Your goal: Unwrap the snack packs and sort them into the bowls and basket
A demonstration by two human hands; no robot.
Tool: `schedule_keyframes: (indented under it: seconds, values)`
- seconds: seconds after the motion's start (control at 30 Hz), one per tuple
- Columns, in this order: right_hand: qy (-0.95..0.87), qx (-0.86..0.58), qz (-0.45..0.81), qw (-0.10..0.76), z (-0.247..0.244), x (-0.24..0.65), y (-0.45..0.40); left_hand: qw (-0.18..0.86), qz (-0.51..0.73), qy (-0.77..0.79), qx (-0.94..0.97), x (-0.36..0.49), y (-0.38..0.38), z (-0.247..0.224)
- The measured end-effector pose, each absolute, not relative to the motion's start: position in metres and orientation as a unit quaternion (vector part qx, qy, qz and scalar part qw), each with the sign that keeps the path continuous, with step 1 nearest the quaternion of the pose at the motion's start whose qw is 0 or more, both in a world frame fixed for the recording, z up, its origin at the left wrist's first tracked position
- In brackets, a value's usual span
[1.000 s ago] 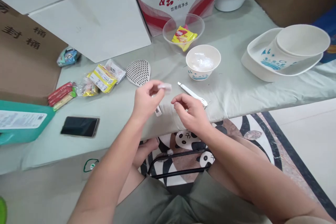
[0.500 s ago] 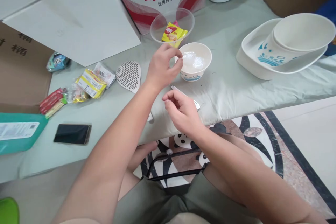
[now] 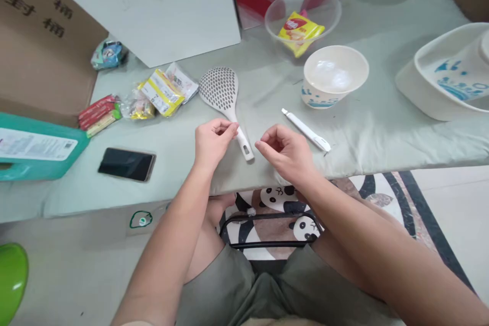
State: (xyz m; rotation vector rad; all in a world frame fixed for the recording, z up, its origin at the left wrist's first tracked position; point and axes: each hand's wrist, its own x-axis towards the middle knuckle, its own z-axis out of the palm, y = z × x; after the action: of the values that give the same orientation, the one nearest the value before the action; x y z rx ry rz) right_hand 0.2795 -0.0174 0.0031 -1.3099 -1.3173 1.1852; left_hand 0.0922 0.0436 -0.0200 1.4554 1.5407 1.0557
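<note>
- At the far left stands a teal plastic jug (image 3: 42, 150), smooth, with a white label.
- Next comes a phone (image 3: 127, 164), a flat dark rectangle with rounded corners, lying on the pale green cloth (image 3: 183, 135).
- Above it, small crinkled packets (image 3: 162, 92), yellow and clear, lie close together.
- The left hand (image 3: 213, 143) has thumb and forefinger brought together at the tips, beside the handle of the skimmer. Whether they touch it or pinch some small thing, I cannot tell.
- The skimmer (image 3: 221, 92) lies on the cloth, with a rounded head full of small holes and a slim pale handle pointing towards the person.
- The right hand (image 3: 287, 155) is loosely curled, a small gap between thumb and fingers, and I see nothing in it.
- A clear, thin-walled plastic bowl (image 3: 272, 30) holds a shiny yellow packet (image 3: 300, 33).
- Just beside the right hand lies a slender white cutter (image 3: 305, 130), smooth and slanted.
- Behind the cutter stands a round paper bowl (image 3: 321, 99) with blue print; glossy transparent material (image 3: 336, 76) is inside.
- At the right edge, a white tub (image 3: 416, 89) with sloping walls holds a blue-printed paper container (image 3: 462, 81), tipped over.
</note>
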Motion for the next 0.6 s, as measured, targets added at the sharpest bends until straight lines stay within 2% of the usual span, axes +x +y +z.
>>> schedule_keyframes:
  seconds: [0.23,0.4,0.5,0.6]
  values:
    - [-0.582,-0.587,0.4,0.396,-0.003,0.241,-0.008,0.384,0.519,0.565,0.514,0.048,0.049,-0.014]
    - [-0.577,-0.624,0.386,0.36,-0.001,0.22,0.006,0.386,0.614,0.597,0.344,0.009,0.065,-0.005]
    - [-0.572,-0.619,0.397,0.365,0.0,0.192,0.023,0.409,0.646,0.6,0.236,-0.012,0.073,-0.008]
    - [-0.619,-0.57,0.373,0.391,-0.003,0.155,0.05,0.397,0.666,0.593,0.217,-0.028,0.074,-0.014]
